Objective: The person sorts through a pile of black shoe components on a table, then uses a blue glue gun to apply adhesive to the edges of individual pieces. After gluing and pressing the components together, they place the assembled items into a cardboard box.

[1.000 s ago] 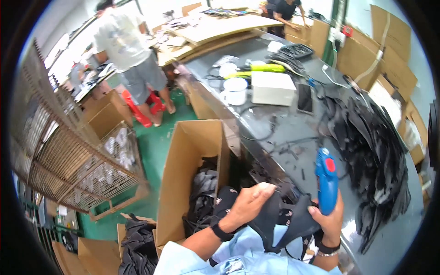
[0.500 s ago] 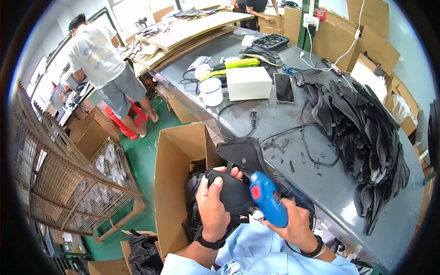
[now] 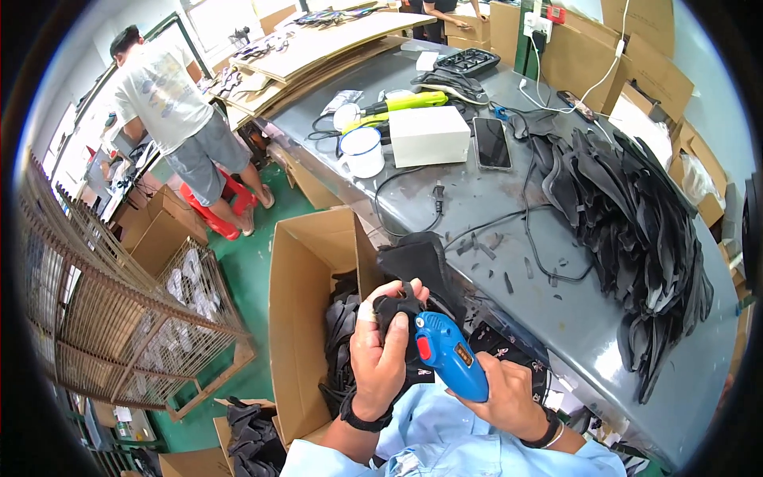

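Low in the frame, just left of centre, the left hand is clamped on a black piece, a small, matt, dark, curved part with a narrow strap across its top; fingers wrap its front. The right hand grips a blue tool with a red button, its tip touching the piece.

Just behind the hands a larger black flap lies on the edge of the grey table. Left of centre stands an open brown box holding more black pieces.

On the table at upper centre sit a plain white carton, rectangular, a white cup and a dark phone. A heap of black parts fills the right side. Brown cardboard cartons line the upper right; flat cardboard sheets lie at the top.

A person stands at upper left.
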`<action>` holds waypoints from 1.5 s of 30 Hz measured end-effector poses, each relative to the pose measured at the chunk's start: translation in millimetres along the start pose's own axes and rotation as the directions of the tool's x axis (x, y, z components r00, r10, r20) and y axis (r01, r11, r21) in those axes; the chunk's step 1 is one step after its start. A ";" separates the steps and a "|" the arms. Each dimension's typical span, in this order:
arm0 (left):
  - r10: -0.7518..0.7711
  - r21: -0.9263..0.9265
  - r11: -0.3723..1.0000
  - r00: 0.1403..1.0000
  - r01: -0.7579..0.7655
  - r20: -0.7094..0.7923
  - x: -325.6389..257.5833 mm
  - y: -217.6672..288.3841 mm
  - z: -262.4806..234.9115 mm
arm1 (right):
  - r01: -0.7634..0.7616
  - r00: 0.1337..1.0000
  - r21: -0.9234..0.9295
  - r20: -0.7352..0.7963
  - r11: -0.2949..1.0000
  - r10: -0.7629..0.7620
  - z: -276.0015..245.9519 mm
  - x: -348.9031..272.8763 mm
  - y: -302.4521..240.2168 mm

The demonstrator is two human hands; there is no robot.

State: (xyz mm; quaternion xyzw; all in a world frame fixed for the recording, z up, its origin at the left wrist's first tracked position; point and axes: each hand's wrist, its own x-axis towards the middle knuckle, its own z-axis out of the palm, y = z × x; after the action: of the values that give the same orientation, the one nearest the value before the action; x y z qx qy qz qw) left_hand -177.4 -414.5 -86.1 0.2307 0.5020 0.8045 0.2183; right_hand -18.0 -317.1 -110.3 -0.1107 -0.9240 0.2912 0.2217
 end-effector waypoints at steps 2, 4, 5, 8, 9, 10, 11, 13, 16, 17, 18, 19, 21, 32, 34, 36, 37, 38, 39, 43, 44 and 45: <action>-0.010 0.114 0.993 0.998 0.004 0.056 0.4 3.0 -0.6 | 0.011 1.000 -0.002 -0.009 1.000 -0.011 -1.4 0.3 -0.6; -0.018 0.216 0.976 0.992 -0.010 0.126 2.9 4.5 -8.8 | 0.010 1.000 0.012 -0.014 1.000 -0.009 -2.3 0.4 -2.4; -0.031 0.313 0.949 0.981 -0.032 0.194 4.5 5.8 -12.6 | 0.009 1.000 0.025 -0.018 1.000 -0.009 -3.0 0.4 -3.3; -0.110 0.495 0.868 0.954 -0.044 0.278 8.4 12.8 -22.2 | 0.002 1.000 0.027 -0.013 1.000 -0.002 -6.0 -0.5 -5.2; -0.172 0.595 0.801 0.924 -0.071 0.342 9.9 12.6 -24.0 | -0.003 1.000 0.024 -0.014 1.000 0.003 -8.2 0.3 -4.8; -0.116 0.553 0.824 0.916 -0.127 0.383 11.3 17.9 -17.6 | 0.005 1.000 0.036 -0.001 0.999 -0.005 -12.1 1.7 -3.4; -0.120 0.547 0.828 0.912 -0.126 0.392 10.7 20.2 -16.2 | 0.012 1.000 0.047 0.011 0.999 -0.012 -16.1 3.9 -1.7; -0.163 0.663 0.739 0.922 -0.121 0.350 12.3 21.7 -15.1 | -0.024 0.997 0.085 -0.075 0.996 0.031 -22.8 14.4 -1.3; -0.132 0.577 0.803 0.900 -0.150 0.417 7.7 17.0 -2.5 | -0.095 0.978 0.259 -0.158 0.961 0.139 -30.0 36.8 -4.6; -0.155 0.558 0.815 0.867 -0.159 0.474 6.8 17.4 2.0 | -0.124 0.968 0.389 -0.154 0.913 0.197 -33.6 42.8 -5.9; -0.101 0.585 0.767 0.850 -0.264 0.516 5.6 12.9 3.7 | -0.134 0.964 0.376 -0.166 0.917 0.209 -39.2 46.7 -8.1; -0.068 0.554 0.795 0.871 -0.247 0.487 5.4 6.1 7.0 | -0.241 0.954 0.456 -0.049 0.857 0.294 -44.5 52.3 -10.2; -0.086 0.593 0.770 0.883 -0.235 0.461 4.3 8.1 13.2 | -0.350 0.926 0.513 0.062 0.784 0.373 -49.9 54.1 -6.9; -0.181 -0.226 0.934 0.911 0.278 0.372 -55.5 -61.0 36.3 | -0.175 0.877 0.743 -0.180 0.646 0.445 -46.3 57.5 -3.6; -0.062 -0.424 0.900 0.992 0.102 0.108 -41.0 -50.0 60.0 | -0.160 0.896 0.750 -0.161 0.641 0.413 -48.7 55.6 -6.1; -0.010 -0.490 0.870 0.995 0.060 0.103 -26.5 -38.4 61.1 | -0.067 0.920 0.761 -0.203 0.646 0.335 -44.3 55.7 -6.9; 0.000 -0.475 0.876 0.987 0.078 0.162 -19.7 -33.8 52.3 | -0.059 0.925 0.766 -0.198 0.640 0.323 -42.6 55.3 -8.0; -0.001 -0.450 0.892 0.995 0.048 0.103 -16.8 -30.2 48.5 | -0.118 0.927 0.664 -0.194 0.738 0.322 -42.1 51.8 -8.9; 0.044 -0.463 0.886 0.995 0.003 0.091 -12.9 -22.1 46.1 | -0.170 0.928 0.546 -0.191 0.820 0.320 -41.3 48.0 -10.1; 0.194 -0.515 0.824 0.972 -0.236 -0.135 6.1 -3.6 36.6 | -0.039 0.978 0.180 -0.194 0.983 0.075 -33.2 37.4 -19.7; 0.216 -0.548 0.779 0.951 -0.305 -0.222 8.5 -0.7 38.5 | -0.019 0.979 0.189 -0.197 0.982 0.057 -32.2 32.0 -21.5; 0.234 -0.539 0.779 0.946 -0.321 -0.226 11.7 1.6 39.0 | -0.020 0.985 0.162 -0.165 0.987 0.047 -30.6 27.4 -22.9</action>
State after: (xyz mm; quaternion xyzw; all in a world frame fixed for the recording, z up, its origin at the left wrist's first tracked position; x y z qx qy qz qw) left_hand -163.9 -380.8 -67.7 0.1669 0.2141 0.9551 0.1185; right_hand -29.2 -311.4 -65.0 -0.1325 -0.8738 0.3574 0.3018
